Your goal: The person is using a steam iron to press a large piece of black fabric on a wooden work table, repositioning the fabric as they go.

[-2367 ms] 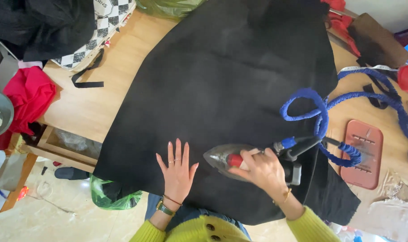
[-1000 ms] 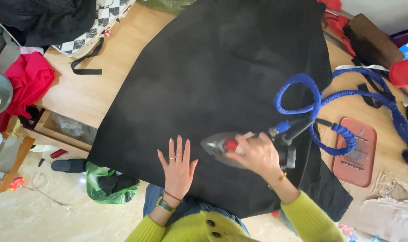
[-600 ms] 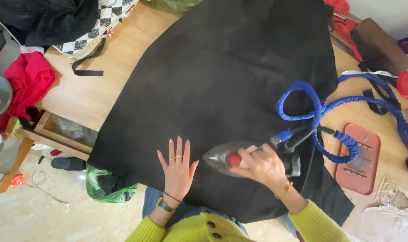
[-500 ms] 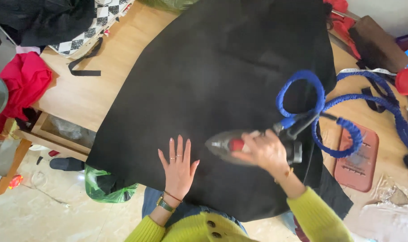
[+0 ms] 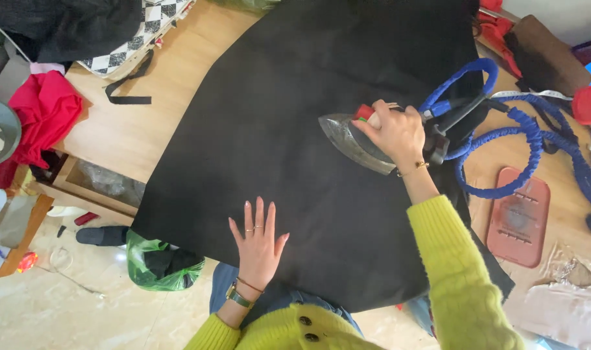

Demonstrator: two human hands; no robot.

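A large black cloth point(image 5: 308, 116) lies spread over a wooden table point(image 5: 146, 123). My left hand point(image 5: 260, 243) rests flat on the cloth near its front edge, fingers spread. My right hand point(image 5: 392, 133) grips the red handle of a metal iron point(image 5: 350, 139), whose soleplate presses on the cloth, tip pointing left. A blue braided hose point(image 5: 503, 136) coils from the back of the iron over the right side of the table.
A pinkish iron rest pad point(image 5: 519, 217) lies at the right. Red cloth point(image 5: 39, 113), a checkered fabric point(image 5: 136, 32) and dark clothes pile up at the left. A green bag point(image 5: 159, 262) sits on the floor below the table edge.
My right hand has pushed the iron away from me and to the right, farther up the cloth. My left hand stays flat in place.
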